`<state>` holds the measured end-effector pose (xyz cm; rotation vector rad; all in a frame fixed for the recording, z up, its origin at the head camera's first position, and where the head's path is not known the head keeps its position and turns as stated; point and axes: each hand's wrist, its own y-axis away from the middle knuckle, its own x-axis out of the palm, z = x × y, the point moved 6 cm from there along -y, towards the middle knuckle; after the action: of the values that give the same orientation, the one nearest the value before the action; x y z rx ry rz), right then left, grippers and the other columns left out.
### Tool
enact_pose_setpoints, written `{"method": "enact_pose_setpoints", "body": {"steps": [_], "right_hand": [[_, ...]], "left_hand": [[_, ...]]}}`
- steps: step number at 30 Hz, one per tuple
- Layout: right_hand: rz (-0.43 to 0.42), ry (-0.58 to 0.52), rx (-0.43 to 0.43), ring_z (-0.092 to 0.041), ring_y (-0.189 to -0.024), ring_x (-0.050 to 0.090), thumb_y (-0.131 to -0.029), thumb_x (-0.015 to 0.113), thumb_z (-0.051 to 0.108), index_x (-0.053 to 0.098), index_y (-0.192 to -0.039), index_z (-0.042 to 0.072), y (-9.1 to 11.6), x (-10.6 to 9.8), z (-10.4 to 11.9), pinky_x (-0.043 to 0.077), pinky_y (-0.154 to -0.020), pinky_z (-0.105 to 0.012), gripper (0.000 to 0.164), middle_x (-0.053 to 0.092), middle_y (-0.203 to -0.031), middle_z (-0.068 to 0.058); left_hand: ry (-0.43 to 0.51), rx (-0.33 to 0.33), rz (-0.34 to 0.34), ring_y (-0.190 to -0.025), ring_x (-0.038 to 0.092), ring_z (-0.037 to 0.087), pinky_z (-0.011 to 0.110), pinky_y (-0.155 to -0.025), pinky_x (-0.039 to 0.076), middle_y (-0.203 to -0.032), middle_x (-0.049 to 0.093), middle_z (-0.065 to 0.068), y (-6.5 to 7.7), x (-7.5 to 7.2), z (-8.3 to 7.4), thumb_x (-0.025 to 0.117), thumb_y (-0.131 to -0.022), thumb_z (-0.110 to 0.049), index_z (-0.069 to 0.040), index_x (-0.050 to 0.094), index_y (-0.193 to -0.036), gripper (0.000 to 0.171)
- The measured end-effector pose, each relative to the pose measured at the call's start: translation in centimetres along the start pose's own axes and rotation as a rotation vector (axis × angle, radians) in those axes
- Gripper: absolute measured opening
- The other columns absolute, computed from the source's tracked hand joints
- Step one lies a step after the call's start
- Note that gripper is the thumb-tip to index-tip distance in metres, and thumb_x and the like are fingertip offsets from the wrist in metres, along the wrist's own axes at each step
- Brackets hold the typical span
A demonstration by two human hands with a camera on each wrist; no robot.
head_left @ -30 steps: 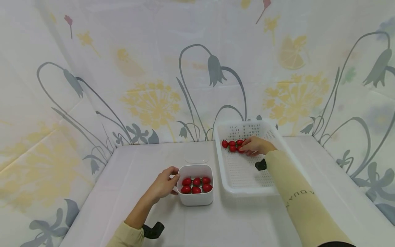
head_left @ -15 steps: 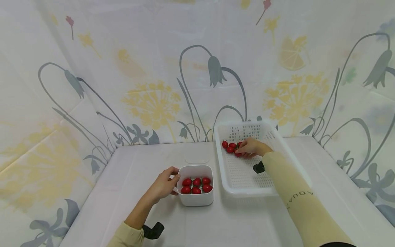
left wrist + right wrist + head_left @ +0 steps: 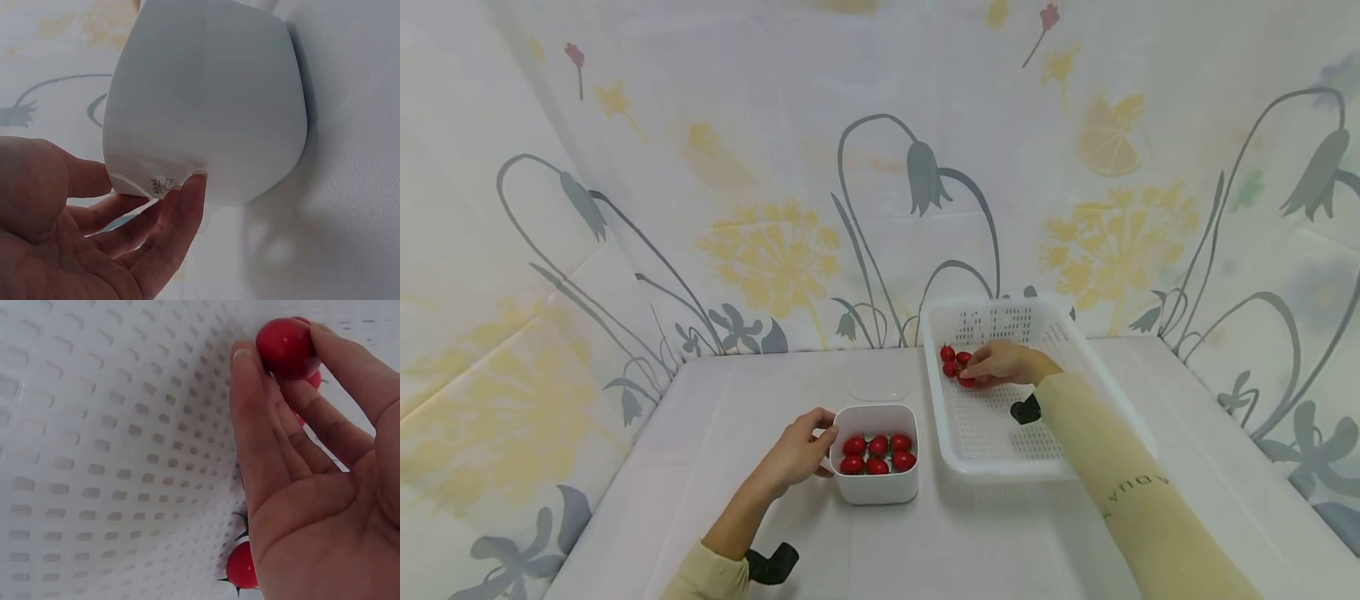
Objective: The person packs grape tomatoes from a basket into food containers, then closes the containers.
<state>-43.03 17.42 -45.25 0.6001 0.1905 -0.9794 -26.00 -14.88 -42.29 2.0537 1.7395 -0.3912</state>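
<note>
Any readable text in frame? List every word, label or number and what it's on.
"AQUA": dark print on the right sleeve, likely reading; the lettering next to it is too unclear to read.
Small dark marking at the corner of the white container, by the left hand: too small and blurred to read.
No other text made out.

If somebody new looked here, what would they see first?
Probably the six red cherry tomatoes in two rows inside the small white container. Next, the right hand pinching another tomato in the white perforated basket. Behind, grey bell-shaped flowers are printed on the pale cloth.
</note>
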Motion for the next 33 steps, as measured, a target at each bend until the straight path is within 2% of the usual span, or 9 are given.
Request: {"method": "enact_pose_setpoints", "body": {"steps": [4, 8, 16, 25, 33], "right_hand": [[0.036, -0.1, -0.028, -0.017, -0.094, 0.068, -0.097, 0.068, 0.007, 0.057, -0.122, -0.014, 0.2, 0.5, 0.5, 0.06, -0.091, -0.033, 0.034, 0.068, -0.109, -0.014], [0.068, -0.128, -0.077, -0.019, -0.095, 0.069, -0.099, 0.065, 0.005, 0.055, -0.12, -0.014, 0.7, 0.6, 1.2, 0.059, -0.095, -0.038, 0.03, 0.069, -0.111, -0.017], [0.051, -0.144, -0.159, -0.026, -0.101, 0.069, -0.101, 0.063, 0.006, 0.055, -0.124, -0.015, 1.7, 0.1, 2.1, 0.054, -0.103, -0.046, 0.032, 0.07, -0.113, -0.021], [0.03, -0.119, -0.195, -0.032, -0.111, 0.068, -0.101, 0.065, 0.012, 0.054, -0.126, -0.012, 3.1, -0.3, 2.8, 0.053, -0.104, -0.046, 0.036, 0.07, -0.115, -0.018], [0.025, -0.091, -0.217, -0.046, -0.12, 0.062, -0.101, 0.065, 0.014, 0.053, -0.131, -0.011, 4.5, -0.5, 3.6, 0.046, -0.11, -0.054, 0.04, 0.067, -0.12, -0.02]], "left_hand": [[-0.002, 0.002, -0.001, -0.089, 0.063, 0.024, 0.039, -0.065, 0.064, -0.13, 0.06, 0.018, 0.0, 0.0, 0.0, 0.052, -0.106, -0.012, -0.001, 0.059, -0.126, 0.024], [-0.005, -0.001, -0.002, -0.09, 0.064, 0.024, 0.038, -0.065, 0.064, -0.13, 0.06, 0.018, 0.0, 0.0, 0.1, 0.053, -0.106, -0.012, -0.001, 0.059, -0.126, 0.024], [0.0, 0.001, -0.004, -0.089, 0.063, 0.024, 0.038, -0.064, 0.064, -0.13, 0.06, 0.018, -0.1, 0.0, 0.3, 0.052, -0.106, -0.012, -0.001, 0.059, -0.126, 0.024], [-0.003, -0.013, 0.002, -0.093, 0.064, 0.029, 0.038, -0.065, 0.064, -0.132, 0.06, 0.018, 0.1, 0.2, 0.3, 0.053, -0.106, -0.013, -0.002, 0.059, -0.127, 0.025], [-0.004, -0.003, 0.006, -0.093, 0.064, 0.028, 0.038, -0.066, 0.064, -0.133, 0.059, 0.02, 0.0, 0.0, 0.2, 0.052, -0.106, -0.012, -0.001, 0.058, -0.128, 0.025]]}}
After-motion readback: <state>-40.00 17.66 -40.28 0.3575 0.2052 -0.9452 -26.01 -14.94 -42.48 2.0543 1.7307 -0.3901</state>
